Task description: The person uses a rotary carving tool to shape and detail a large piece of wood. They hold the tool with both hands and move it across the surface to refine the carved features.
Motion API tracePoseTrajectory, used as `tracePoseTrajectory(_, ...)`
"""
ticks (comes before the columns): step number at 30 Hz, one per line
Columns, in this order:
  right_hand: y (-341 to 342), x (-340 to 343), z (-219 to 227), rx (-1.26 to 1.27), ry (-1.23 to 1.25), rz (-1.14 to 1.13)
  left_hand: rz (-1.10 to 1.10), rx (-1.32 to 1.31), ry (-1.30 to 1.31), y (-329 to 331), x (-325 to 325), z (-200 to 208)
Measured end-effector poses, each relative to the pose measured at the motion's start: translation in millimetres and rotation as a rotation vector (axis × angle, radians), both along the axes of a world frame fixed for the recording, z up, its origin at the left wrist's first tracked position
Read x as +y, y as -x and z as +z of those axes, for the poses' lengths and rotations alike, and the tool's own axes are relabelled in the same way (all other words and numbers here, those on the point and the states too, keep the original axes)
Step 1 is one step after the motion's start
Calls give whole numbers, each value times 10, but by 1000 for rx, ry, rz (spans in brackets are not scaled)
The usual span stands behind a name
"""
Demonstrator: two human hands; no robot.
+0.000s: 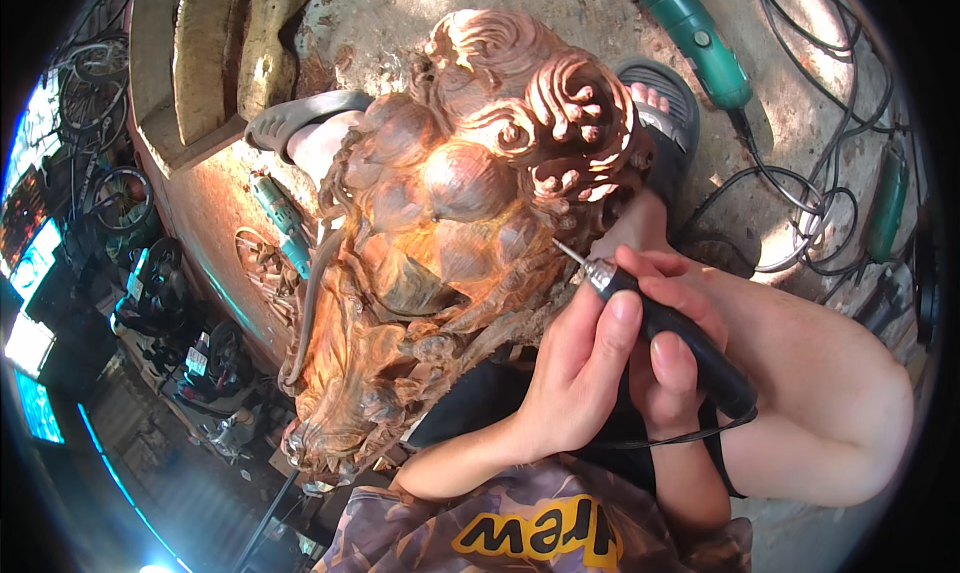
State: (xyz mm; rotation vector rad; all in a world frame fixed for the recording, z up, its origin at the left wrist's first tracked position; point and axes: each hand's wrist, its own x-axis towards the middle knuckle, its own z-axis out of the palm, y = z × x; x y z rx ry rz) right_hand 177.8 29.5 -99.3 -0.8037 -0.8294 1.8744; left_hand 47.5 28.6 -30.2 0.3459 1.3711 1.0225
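A black rotary carving tool point(690, 343) with a metal collar and a thin bit is held in both my hands. My left hand point(575, 373) is closed near its collar, with the thumb along the body. Further back, my right hand point(668, 398) wraps round the black body. The bit points up and left at the right side of a large reddish-brown wood carving point(465, 178); whether it touches the wood, I cannot tell. Swirls cover the carving's far end, rounded lumps its middle, and finer twisted shapes its near left end.
My sandalled feet flank the carving. A green power tool point(700, 48) lies at the far right, with tangled black cables point(815, 208) below it and another green tool point(888, 205) near the right edge. Left are a smaller green tool point(283, 221), wood slabs point(205, 58) and parked motorbikes point(205, 358).
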Motion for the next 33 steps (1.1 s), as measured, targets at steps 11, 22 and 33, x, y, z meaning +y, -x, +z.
tracePoseTrajectory(11, 513, 1689, 1220, -151, 1751, 508, -3, 56, -90, 44, -18, 110)
tracePoseTrajectory(22, 0, 222, 595, -116, -16, -134, -107, 317, -82, 730, -908, 1149)
tracePoseTrajectory(33, 33, 131, 1400, -130, -87, 34, 804, 1148, 358, 2375, -4198, 1288)
